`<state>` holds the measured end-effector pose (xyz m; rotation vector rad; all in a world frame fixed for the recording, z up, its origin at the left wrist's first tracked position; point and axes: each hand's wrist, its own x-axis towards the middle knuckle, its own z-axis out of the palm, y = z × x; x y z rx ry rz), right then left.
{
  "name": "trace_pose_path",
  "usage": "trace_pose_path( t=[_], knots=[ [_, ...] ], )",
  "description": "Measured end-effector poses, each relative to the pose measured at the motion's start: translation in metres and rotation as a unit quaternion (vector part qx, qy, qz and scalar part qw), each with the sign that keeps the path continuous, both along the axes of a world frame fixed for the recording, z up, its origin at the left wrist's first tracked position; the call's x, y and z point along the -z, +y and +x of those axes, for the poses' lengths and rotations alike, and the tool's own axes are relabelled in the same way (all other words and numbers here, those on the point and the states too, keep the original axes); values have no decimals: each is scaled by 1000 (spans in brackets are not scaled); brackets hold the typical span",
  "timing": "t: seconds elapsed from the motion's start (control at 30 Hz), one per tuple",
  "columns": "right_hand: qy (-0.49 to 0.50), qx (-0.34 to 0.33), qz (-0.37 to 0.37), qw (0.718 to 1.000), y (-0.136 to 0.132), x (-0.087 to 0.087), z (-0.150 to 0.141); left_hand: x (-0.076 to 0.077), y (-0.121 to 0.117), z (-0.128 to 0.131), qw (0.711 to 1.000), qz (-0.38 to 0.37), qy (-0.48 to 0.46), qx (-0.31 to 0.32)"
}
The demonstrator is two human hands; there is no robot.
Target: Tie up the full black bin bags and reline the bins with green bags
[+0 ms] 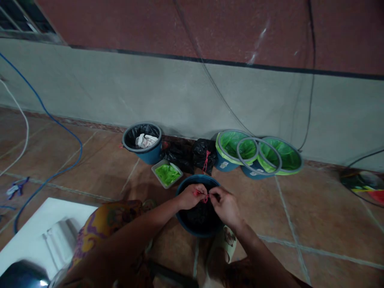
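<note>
My left hand (192,196) and my right hand (225,204) meet above a dark blue bucket (183,222) that stands on the floor between my feet. Both are closed, with fingers pinching a red drawstring (205,199) between them. Below the string, inside the bucket, lies a black plastic bag (198,218), dark and hard to make out. Behind the bucket, by the wall, sits a tied black bag (200,150) with a red string (206,160) hanging down its front. Another black bag (178,157) slumps to its left.
A bucket with a black liner (141,149) holds white paper. Two buckets with green liners (229,160) (282,154) stand to the right, grey rims loosely on them. A small tray (167,174) holds green plastic. A blue cable (64,129) and a white board (33,232) lie at left.
</note>
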<state>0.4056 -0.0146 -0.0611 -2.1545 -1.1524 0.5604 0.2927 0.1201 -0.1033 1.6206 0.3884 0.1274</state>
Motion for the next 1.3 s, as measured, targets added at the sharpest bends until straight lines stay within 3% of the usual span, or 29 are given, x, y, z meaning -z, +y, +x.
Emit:
trace_pose_path(
  t=[0.13,0.27,0.37,0.5,0.57,0.63,0.8,0.9,0.97,1.07,1.2,1.23,1.3],
  knots=[
    [31,11,-79,996,1,15,-19,1,0,0,1000,21,4,-17],
    [184,53,-21,981,3,33,-20,-2,2,-1,1000,21,-5,-10],
    [325,137,21,936,6,38,-18,-3,5,0,999,32,-10,-16],
    [463,263,67,844,7,37,-19,2,5,0,999,9,3,-43],
    [511,288,92,805,6,39,-20,5,3,0,999,-15,11,-48],
    [536,292,111,785,5,42,-21,5,2,-1,998,-26,21,-53],
    [526,293,148,785,4,55,-13,-1,1,-2,994,-56,67,-61],
    [534,326,173,761,3,59,-3,-5,-2,-3,983,-150,61,-87],
    [533,316,173,766,1,58,1,-7,-3,-3,971,-206,42,-110],
    [515,296,160,788,1,52,1,-9,-2,-3,961,-238,38,-135],
    [530,306,199,765,4,34,-3,-11,2,-3,963,-222,41,-150],
    [523,299,209,770,6,29,-3,-11,3,-3,964,-219,38,-149],
    [480,267,214,807,9,20,-3,-12,4,-2,965,-217,34,-141]
  ],
)
